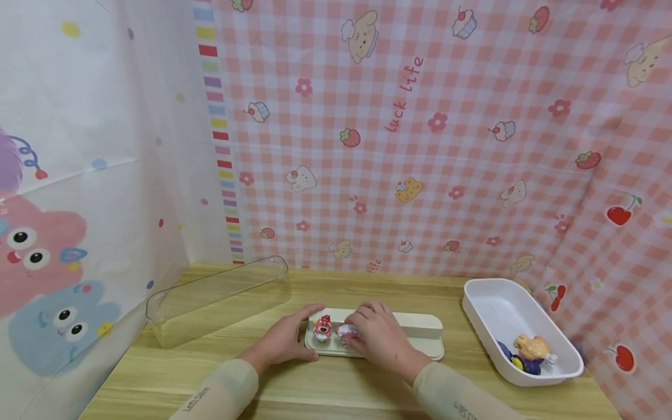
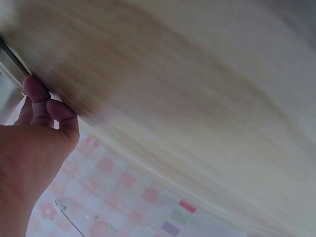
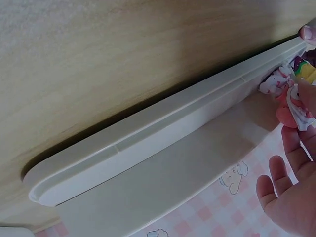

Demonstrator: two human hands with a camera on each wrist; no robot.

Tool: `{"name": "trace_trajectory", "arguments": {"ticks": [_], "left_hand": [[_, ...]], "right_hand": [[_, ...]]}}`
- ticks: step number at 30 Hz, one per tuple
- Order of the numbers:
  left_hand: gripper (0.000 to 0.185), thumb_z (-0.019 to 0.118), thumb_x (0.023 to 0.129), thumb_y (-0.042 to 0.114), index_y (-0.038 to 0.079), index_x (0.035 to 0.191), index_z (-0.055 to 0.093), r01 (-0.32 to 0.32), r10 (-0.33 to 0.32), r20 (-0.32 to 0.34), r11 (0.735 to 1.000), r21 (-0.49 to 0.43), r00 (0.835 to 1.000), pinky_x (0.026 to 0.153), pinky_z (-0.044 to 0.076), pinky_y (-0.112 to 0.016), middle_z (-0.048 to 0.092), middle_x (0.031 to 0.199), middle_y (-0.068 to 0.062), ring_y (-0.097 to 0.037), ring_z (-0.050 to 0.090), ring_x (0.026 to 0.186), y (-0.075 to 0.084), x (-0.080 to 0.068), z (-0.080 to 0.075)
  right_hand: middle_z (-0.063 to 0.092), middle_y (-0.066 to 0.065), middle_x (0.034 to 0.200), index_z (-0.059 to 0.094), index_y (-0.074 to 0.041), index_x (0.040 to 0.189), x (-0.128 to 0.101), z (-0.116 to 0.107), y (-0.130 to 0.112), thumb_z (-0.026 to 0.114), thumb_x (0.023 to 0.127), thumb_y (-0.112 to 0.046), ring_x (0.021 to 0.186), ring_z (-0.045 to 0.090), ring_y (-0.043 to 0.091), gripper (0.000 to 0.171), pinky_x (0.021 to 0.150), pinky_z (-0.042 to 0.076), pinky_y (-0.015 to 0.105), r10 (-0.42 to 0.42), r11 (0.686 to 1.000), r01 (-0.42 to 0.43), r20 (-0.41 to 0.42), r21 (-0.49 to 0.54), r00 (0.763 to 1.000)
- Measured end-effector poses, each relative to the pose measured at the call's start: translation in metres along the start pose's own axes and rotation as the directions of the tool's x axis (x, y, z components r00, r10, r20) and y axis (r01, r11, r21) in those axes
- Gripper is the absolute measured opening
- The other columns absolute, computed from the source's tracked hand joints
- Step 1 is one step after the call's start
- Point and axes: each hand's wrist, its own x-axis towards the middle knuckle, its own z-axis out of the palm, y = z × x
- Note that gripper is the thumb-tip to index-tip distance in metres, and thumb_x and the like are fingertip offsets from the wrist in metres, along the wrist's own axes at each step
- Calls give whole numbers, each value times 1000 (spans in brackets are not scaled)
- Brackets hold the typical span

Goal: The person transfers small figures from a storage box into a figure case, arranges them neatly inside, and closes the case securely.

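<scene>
A cream display base point(image 1: 425, 328) with a raised back step lies on the wooden table. My left hand point(image 1: 283, 339) grips its left end, thumb at the front and fingers behind; the left wrist view catches those fingertips at an edge. On the base's left end stands a small figurine point(image 1: 322, 331) with a red top and a white lower part. Just right of it, my right hand point(image 1: 379, 337) pinches a pink-and-white figurine point(image 1: 346, 332) at the base. In the right wrist view this figurine point(image 3: 287, 112) sits between thumb and fingers, partly covered by them.
A clear cover point(image 1: 220, 300) lies on the table at the back left. To the right stands a white tray point(image 1: 471, 291) with several small figures point(image 1: 534, 347) at its near end. Patterned cloths hang behind and at both sides.
</scene>
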Motion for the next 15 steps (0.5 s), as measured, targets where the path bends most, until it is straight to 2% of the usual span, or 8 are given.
{"name": "trace_trajectory", "arguments": {"ticks": [6, 15], "left_hand": [[107, 100, 75, 21, 25, 164, 41, 1, -1, -1, 1000, 3, 1000, 118, 44, -69, 59, 155, -22, -47, 54, 144, 2, 0, -1], [107, 100, 75, 23, 25, 164, 41, -1, 1, 3, 1000, 0, 1000, 119, 42, -70, 58, 157, -21, -46, 53, 146, -1, 0, 0]], "right_hand": [[77, -2, 107, 78, -18, 107, 2, -1, -2, 89, 89, -37, 113, 64, 23, 29, 108, 52, 46, 16, 1000, -16, 22, -12, 1000], [73, -1, 115, 74, -18, 118, -1, 1, -1, 92, 83, -43, 119, 62, 24, 47, 112, 51, 48, 31, 999, -30, 59, -17, 998]]}}
